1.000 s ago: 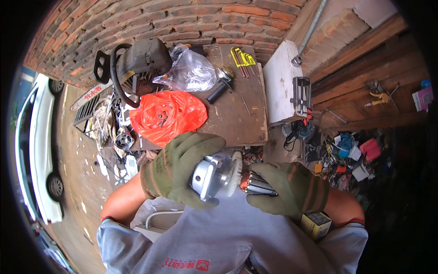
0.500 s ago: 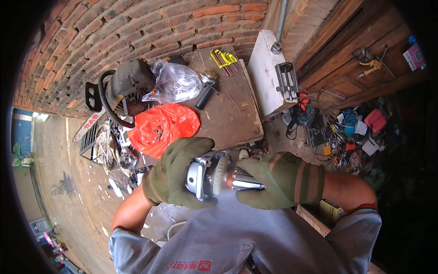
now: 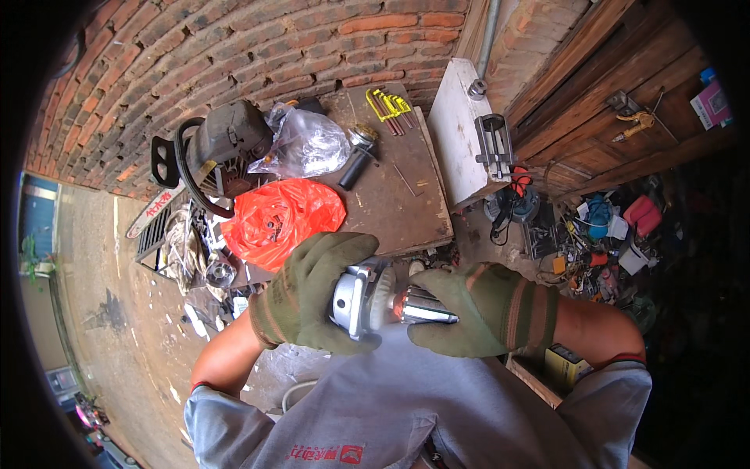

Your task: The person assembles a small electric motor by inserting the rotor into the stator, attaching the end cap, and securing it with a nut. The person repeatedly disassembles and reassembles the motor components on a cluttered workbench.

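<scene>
Both my hands wear green work gloves and meet in front of my chest. My left hand (image 3: 308, 301) is closed around a silver metal gear housing (image 3: 344, 303). In my right hand (image 3: 484, 309) is a motor armature (image 3: 426, 306), with a steel core and a bit of copper winding showing. A whitish fan wheel (image 3: 383, 295) sits between the two parts, close against the housing. Glove fingers hide the far end of the armature. Beyond my left hand, a red plastic bag (image 3: 289, 215) lies on the brown workbench (image 3: 391, 215), a small dark part on it.
A chainsaw (image 3: 234, 129), a clear plastic bag (image 3: 308, 144), a black-handled tool (image 3: 358, 162), a thin rod (image 3: 406, 180) and yellow-held hex keys (image 3: 389, 108) lie on the bench. A white box (image 3: 462, 137) stands beside it. Mixed clutter (image 3: 598, 234) covers the floor at right, below a wooden door.
Both hands have shifted slightly right; the left hand's move brings the housing and fan a little nearer the armature in the right. The view has tilted slightly. Both grips stay.
</scene>
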Available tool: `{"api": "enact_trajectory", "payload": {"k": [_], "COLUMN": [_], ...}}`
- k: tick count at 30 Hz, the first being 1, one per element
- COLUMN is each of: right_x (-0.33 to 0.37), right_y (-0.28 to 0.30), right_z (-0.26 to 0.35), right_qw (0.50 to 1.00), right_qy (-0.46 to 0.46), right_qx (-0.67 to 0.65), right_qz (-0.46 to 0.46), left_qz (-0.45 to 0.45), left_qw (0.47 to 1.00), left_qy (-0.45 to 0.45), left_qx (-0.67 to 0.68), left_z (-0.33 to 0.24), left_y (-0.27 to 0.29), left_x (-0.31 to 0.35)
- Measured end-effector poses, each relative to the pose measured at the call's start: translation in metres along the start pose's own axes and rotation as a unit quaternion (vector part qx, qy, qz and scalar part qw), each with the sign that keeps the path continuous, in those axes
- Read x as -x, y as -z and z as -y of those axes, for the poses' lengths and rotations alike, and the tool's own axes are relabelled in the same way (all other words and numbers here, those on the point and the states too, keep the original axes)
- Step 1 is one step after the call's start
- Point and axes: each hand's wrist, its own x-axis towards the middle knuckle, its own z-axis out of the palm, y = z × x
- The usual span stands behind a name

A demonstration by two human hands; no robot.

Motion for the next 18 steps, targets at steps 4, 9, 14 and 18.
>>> {"api": "enact_trajectory", "payload": {"k": [4, 9, 14, 18], "right_x": [0.002, 0.02, 0.034, 0.043], "right_y": [0.003, 0.011, -0.004, -0.011], "right_z": [-0.005, -0.008, -0.011, -0.014], "right_qw": [0.991, 0.974, 0.965, 0.958], "right_qy": [0.024, 0.037, 0.046, 0.022], "right_qx": [-0.131, -0.223, -0.253, -0.282], "right_qz": [0.006, -0.01, -0.053, -0.049], "left_qz": [0.01, -0.013, -0.045, -0.026], "left_qw": [1.0, 0.999, 0.998, 0.999], "left_qy": [0.015, 0.028, -0.013, -0.007], "left_qx": [0.013, 0.043, 0.047, 0.018], "left_z": [-0.001, 0.0, 0.002, -0.003], "left_y": [0.0, -0.001, -0.006, -0.007], "left_x": [-0.001, 0.002, -0.001, -0.001]}}
